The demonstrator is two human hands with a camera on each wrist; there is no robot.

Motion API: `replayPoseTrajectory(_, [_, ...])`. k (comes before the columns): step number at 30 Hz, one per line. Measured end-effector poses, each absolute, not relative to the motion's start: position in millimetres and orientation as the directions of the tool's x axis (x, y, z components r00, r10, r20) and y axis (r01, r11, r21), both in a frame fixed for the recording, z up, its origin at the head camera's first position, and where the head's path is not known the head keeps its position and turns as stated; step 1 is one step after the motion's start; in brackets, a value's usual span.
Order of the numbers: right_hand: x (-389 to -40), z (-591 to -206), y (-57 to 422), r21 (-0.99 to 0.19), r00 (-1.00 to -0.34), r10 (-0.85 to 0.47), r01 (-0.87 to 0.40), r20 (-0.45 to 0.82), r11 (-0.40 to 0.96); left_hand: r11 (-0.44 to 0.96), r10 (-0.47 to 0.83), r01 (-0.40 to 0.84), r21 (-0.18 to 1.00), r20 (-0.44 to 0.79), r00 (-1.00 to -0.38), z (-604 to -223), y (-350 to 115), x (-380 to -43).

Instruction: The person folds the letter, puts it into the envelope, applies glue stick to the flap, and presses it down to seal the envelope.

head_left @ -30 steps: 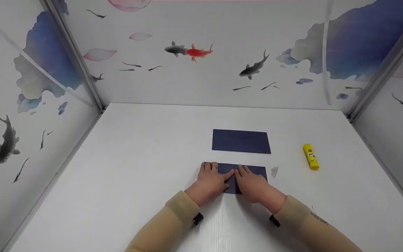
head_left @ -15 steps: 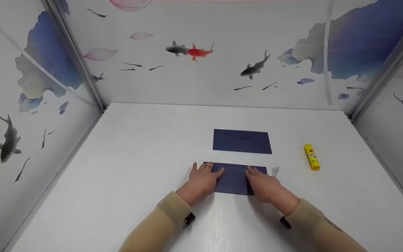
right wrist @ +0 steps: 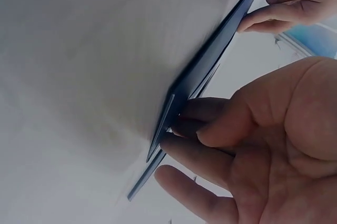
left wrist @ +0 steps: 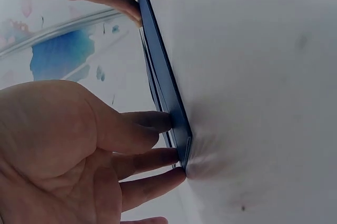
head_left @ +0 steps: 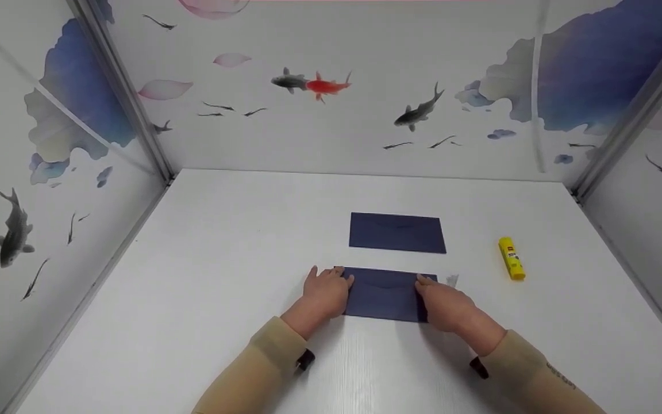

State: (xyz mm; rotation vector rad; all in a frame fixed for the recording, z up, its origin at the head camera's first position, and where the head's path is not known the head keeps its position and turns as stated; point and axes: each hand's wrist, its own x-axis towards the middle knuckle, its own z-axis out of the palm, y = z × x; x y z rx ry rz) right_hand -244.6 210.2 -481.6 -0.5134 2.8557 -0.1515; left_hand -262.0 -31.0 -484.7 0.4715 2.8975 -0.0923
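A dark blue paper envelope lies flat on the white table in front of the person, in the middle of the head view. My left hand rests on its left end, fingers extended. On its right end my right hand presses with the fingertips. In the left wrist view, fingertips touch the envelope's face near a corner, and the thumb is apart from it. From the right wrist, the envelope shows a slightly parted layer at its end, with fingers lying against its face.
Behind it lies a second dark blue envelope. A yellow glue stick is on the right. Close to the right hand is a small pale scrap. Walls printed with fish enclose the table on three sides.
Both hands have slid outward from the envelope's middle to its two ends, left hand leftward and right hand rightward. More of its surface shows between them. The other things stay put.
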Motion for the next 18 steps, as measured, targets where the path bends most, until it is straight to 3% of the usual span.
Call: replayPoseTrajectory(18, [-249.3, -479.9, 206.0, -0.138, -0.934, -0.311, -0.29, -0.176, 0.947, 0.929, 0.31, 0.332, -0.165, -0.149, -0.939, -484.7, 5.8, -261.5])
